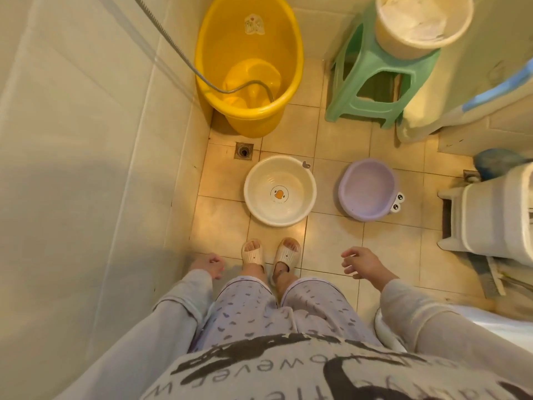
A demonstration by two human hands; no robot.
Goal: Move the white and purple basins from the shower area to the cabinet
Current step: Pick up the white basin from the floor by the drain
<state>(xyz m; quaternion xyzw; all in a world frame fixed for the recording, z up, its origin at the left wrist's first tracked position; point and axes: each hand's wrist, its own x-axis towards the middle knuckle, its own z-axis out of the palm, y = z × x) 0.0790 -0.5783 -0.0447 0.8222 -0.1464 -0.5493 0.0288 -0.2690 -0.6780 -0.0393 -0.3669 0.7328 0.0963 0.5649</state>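
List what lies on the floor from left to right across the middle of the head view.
Drain → white basin → purple basin.

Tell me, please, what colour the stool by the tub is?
The stool is light green, seen in the head view.

Warm yellow light, wide-angle bending, soft blurry edges
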